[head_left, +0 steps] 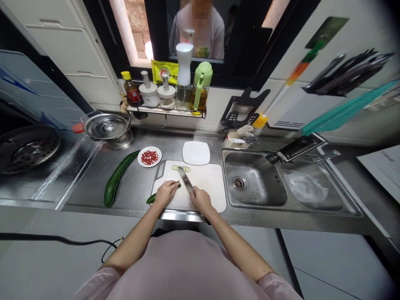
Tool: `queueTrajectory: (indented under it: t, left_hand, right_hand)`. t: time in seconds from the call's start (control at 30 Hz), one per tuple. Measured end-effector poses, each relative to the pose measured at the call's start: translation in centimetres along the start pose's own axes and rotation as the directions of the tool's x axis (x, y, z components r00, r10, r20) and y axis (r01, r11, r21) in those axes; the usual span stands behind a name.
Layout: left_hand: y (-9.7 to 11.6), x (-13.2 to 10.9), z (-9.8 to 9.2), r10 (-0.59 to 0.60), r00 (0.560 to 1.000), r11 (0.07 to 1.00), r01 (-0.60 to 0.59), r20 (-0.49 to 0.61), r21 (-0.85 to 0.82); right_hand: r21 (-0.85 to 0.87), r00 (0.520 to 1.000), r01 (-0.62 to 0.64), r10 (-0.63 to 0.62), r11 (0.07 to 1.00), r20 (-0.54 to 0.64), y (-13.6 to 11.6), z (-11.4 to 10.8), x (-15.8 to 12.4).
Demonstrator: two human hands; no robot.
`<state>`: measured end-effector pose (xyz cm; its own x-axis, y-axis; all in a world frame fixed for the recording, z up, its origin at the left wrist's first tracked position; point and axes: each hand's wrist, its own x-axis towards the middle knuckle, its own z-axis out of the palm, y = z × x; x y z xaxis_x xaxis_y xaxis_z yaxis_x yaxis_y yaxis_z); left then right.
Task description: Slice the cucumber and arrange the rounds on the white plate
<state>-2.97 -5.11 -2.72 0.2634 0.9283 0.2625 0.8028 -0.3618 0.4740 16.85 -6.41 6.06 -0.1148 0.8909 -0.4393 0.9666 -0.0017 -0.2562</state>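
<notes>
A white cutting board lies on the steel counter. My left hand presses down on a dark green cucumber, whose ends show on both sides of the fingers. The handle of a knife is in my right hand, and its blade points up and to the left across the board. By the knife tip, a row of pale cucumber slices lies near the board's top edge. An empty white square plate rests just behind the board.
A small plate of chopped red pieces and a whole large cucumber are to the left. Behind them stands a lidded steel pot. The sink is right of the board. Bottles line a rack at the back.
</notes>
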Motion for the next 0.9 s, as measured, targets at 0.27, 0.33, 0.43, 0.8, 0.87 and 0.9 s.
queueTrajectory:
  t: [0.27, 0.33, 0.43, 0.8, 0.87, 0.9]
  left_hand:
    - [-0.1, 0.0, 0.0, 0.017, 1.000, 1.000, -0.017, -0.006, -0.022]
    - [-0.2, 0.0, 0.1, 0.020, 1.000, 0.999, -0.020, -0.007, -0.026]
    - [-0.2, 0.0, 0.1, 0.019, 1.000, 1.000, -0.019, -0.004, -0.022]
    - [0.0, 0.2, 0.0, 0.025, 1.000, 0.999, -0.025, -0.001, -0.022]
    - [0.1, 0.2, -0.1, 0.022, 1.000, 0.999, -0.022, 0.001, -0.024]
    - [0.1, 0.2, -0.2, 0.019, 1.000, 0.999, -0.019, -0.001, -0.026]
  right_hand:
    - [-0.017, 0.998, 0.040, -0.039, 0.999, 0.040, -1.6, -0.1, -0.3]
    - [-0.016, 0.998, 0.040, -0.039, 0.999, 0.044, -1.7, -0.1, -0.2]
    - [-0.012, 0.998, 0.041, -0.040, 0.999, 0.048, -1.7, 0.0, -0.2]
    - [-0.017, 0.996, 0.044, -0.042, 0.999, 0.073, -2.3, -0.1, -0.3]
    - [-0.023, 0.995, 0.049, -0.047, 0.999, 0.087, -2.2, -0.2, -0.4]
    - [-0.024, 0.994, 0.052, -0.050, 0.998, 0.094, -2.2, -0.3, -0.4]
